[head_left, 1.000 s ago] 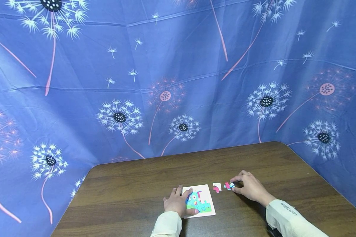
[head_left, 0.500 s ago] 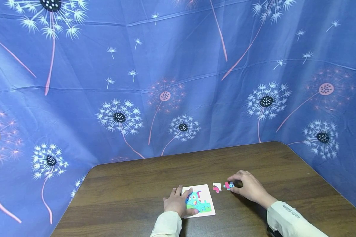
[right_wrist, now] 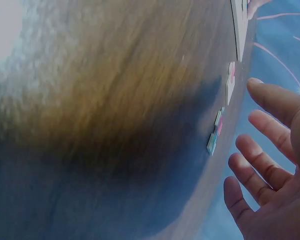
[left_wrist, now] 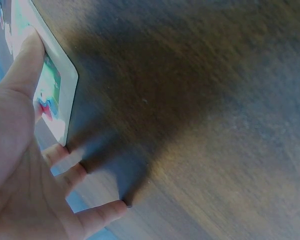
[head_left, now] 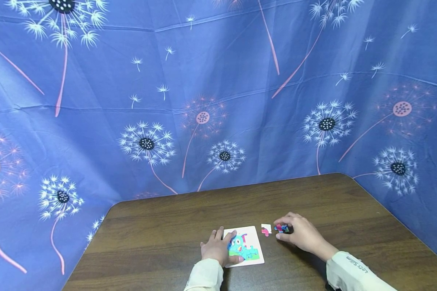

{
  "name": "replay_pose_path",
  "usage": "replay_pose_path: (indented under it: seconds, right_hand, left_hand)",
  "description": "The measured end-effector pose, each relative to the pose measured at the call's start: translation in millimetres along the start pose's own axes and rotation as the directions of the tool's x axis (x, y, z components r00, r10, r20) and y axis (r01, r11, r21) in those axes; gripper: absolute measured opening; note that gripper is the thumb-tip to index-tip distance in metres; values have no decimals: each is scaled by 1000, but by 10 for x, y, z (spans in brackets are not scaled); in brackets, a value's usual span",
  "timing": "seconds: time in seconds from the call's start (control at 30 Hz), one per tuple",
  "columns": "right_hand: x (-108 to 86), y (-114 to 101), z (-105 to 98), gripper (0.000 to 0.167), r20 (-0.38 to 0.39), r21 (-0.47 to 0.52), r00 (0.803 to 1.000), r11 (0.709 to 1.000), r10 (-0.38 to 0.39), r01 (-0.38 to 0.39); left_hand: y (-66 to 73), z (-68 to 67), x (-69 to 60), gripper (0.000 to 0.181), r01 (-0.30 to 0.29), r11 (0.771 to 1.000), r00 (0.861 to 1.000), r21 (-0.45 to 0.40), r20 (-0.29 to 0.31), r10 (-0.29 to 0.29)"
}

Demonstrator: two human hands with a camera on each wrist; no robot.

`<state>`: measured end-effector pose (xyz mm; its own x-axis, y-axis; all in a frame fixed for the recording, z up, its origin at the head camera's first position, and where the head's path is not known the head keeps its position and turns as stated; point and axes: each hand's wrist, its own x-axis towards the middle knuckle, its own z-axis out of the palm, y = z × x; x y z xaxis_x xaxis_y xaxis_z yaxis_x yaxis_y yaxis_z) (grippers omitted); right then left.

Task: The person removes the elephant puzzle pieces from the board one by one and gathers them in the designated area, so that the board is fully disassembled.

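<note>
A square puzzle board (head_left: 260, 258) with a blue cartoon animal lies flat on the table. My left hand (head_left: 215, 251) rests on its left side with fingers spread; in the left wrist view the thumb (left_wrist: 27, 62) lies across the picture. To the board's right sits a white and red puzzle piece (head_left: 266, 229). Beside that is a red and blue piece (head_left: 278, 228), partly shaded by my right hand (head_left: 303, 233). In the right wrist view the right fingers (right_wrist: 255, 172) are loosely bent and stand apart from the pieces, holding nothing.
The brown wooden table (head_left: 160, 238) has rounded far corners. Behind it hangs a blue cloth (head_left: 218, 72) printed with dandelions. Pale sleeves (head_left: 353, 268) cover both forearms.
My right hand has shifted a little left and nearer, over the red and blue piece. The left hand, the board and the white and red piece have stayed in place.
</note>
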<state>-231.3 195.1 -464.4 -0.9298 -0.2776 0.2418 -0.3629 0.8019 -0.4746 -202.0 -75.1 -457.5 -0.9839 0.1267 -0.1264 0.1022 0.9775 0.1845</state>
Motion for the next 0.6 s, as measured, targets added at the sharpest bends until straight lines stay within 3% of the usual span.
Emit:
replay_pose_path:
  seconds: [0.6]
  right_hand:
    - [-48, -123, 80, 35, -7, 15, 995, 995, -97, 97]
  left_hand:
    - [-14, 33, 22, 79, -1, 1000, 1000, 6, -3, 1]
